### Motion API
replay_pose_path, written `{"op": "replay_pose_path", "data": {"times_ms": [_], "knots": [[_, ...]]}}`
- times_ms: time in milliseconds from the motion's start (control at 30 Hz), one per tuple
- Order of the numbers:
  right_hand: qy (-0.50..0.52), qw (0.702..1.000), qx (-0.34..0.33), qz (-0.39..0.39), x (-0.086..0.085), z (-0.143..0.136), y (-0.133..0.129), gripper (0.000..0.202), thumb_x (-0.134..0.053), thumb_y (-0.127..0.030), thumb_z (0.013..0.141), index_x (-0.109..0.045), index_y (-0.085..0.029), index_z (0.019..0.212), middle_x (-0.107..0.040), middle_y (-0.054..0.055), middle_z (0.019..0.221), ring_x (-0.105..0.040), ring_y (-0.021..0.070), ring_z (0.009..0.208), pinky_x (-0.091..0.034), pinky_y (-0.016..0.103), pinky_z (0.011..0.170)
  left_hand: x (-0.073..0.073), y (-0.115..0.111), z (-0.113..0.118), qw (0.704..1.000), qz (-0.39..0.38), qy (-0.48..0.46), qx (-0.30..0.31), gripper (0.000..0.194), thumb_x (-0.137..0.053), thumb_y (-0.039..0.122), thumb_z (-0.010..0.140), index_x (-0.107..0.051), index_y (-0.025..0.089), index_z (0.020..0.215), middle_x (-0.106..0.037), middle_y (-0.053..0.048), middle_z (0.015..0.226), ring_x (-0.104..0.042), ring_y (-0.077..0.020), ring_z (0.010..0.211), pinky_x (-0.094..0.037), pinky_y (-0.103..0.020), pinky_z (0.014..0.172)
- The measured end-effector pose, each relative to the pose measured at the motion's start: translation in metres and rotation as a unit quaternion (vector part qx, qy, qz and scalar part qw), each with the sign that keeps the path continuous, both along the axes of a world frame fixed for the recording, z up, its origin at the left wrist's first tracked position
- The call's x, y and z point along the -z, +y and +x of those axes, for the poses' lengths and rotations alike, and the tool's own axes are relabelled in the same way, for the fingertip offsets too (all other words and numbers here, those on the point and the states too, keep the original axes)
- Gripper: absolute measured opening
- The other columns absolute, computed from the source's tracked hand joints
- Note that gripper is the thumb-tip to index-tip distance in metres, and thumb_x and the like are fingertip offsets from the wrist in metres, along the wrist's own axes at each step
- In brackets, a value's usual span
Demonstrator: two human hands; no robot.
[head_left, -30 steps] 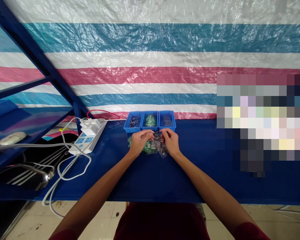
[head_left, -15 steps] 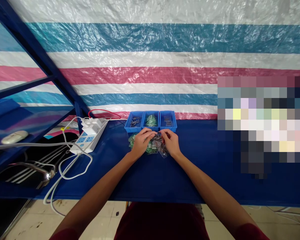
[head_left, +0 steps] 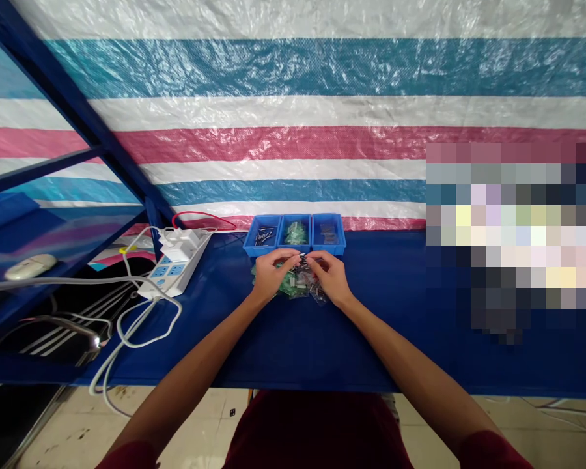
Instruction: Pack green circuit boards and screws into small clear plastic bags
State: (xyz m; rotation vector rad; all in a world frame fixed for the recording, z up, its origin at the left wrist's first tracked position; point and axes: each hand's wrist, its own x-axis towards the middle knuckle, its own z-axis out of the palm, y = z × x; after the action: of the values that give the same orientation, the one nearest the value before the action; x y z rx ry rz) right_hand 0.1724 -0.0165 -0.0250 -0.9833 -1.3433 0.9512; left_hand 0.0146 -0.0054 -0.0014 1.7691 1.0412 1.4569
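My left hand (head_left: 272,272) and my right hand (head_left: 331,275) meet fingertip to fingertip just in front of three blue bins. Both are closed in a pinch around something small and dark, too small to name. Below them on the table lie small clear bags, some with green contents (head_left: 289,284), others with dark metal pieces (head_left: 318,292). The left bin (head_left: 261,249) holds dark screw-like pieces, the middle bin (head_left: 293,249) green packets, and the right bin (head_left: 329,250) flat greyish packets.
A white power strip (head_left: 174,277) with plugs and looping white cables (head_left: 149,343) lies left on the blue table (head_left: 293,352). A blue metal frame (head_left: 73,85) rises at the left, with a pale mouse (head_left: 30,266) on a shelf. The right side is pixelated.
My right hand has moved slightly left, closer to my left hand. A small dark piece now shows between the fingertips. The view has shifted a little.
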Motion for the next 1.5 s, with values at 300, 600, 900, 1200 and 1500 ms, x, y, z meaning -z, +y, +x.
{"op": "replay_pose_path", "data": {"times_ms": [300, 600, 900, 1200, 1500], "knots": [[-0.010, 1.000, 0.006, -0.004, -0.0028, -0.0004, -0.0026, 0.029, -0.058, -0.045, 0.081, -0.066, -0.019, 0.089, -0.063, 0.002, 0.071, -0.053, 0.0123, 0.054, -0.044, 0.025, 0.053, 0.0015, 0.0002, -0.0029, 0.997, -0.035, 0.021, 0.059, 0.022, -0.058, 0.036, 0.085, -0.061, 0.015, 0.092, -0.066, -0.001, 0.064, -0.062, -0.0126, 0.055, -0.050, -0.022, 0.056], [-0.047, 0.999, -0.003, 0.028, -0.0025, -0.0015, -0.0030, 0.028, -0.056, -0.045, 0.082, -0.065, -0.018, 0.084, -0.063, 0.001, 0.072, -0.052, 0.0115, 0.054, -0.043, 0.025, 0.055, -0.0006, -0.0037, -0.0037, 0.995, -0.049, 0.053, 0.070, 0.028, -0.054, 0.037, 0.088, -0.057, 0.017, 0.107, -0.056, 0.006, 0.051, -0.051, -0.0077, 0.041, -0.043, -0.018, 0.046], [-0.036, 0.999, 0.005, 0.022, -0.0058, 0.0011, -0.0055, 0.029, -0.051, -0.046, 0.085, -0.060, -0.019, 0.080, -0.049, -0.004, 0.054, -0.047, 0.0108, 0.049, -0.040, 0.023, 0.052, 0.0052, 0.0051, -0.0010, 0.996, -0.072, -0.013, 0.053, 0.021, -0.072, 0.034, 0.073, -0.069, 0.014, 0.080, -0.070, -0.004, 0.066, -0.065, -0.0163, 0.059, -0.051, -0.024, 0.052], [-0.109, 0.992, 0.021, 0.052, -0.0026, 0.0008, -0.0045, 0.035, -0.048, -0.048, 0.087, -0.065, -0.018, 0.080, -0.059, 0.000, 0.063, -0.051, 0.0126, 0.055, -0.041, 0.024, 0.056, -0.0025, 0.0001, -0.0038, 0.986, 0.043, 0.163, -0.008, 0.030, -0.055, 0.035, 0.087, -0.064, 0.015, 0.067, -0.060, 0.001, 0.056, -0.055, -0.0097, 0.050, -0.044, -0.021, 0.054], [-0.195, 0.970, 0.066, 0.130, -0.0037, 0.0016, -0.0053, 0.029, -0.051, -0.039, 0.089, -0.067, -0.018, 0.077, -0.065, 0.003, 0.073, -0.056, 0.0137, 0.062, -0.043, 0.025, 0.062, 0.0042, 0.0015, -0.0045, 0.957, 0.134, 0.246, -0.079, 0.033, -0.054, 0.039, 0.088, -0.065, 0.016, 0.067, -0.063, 0.001, 0.058, -0.054, -0.0093, 0.051, -0.040, -0.021, 0.056]]}}
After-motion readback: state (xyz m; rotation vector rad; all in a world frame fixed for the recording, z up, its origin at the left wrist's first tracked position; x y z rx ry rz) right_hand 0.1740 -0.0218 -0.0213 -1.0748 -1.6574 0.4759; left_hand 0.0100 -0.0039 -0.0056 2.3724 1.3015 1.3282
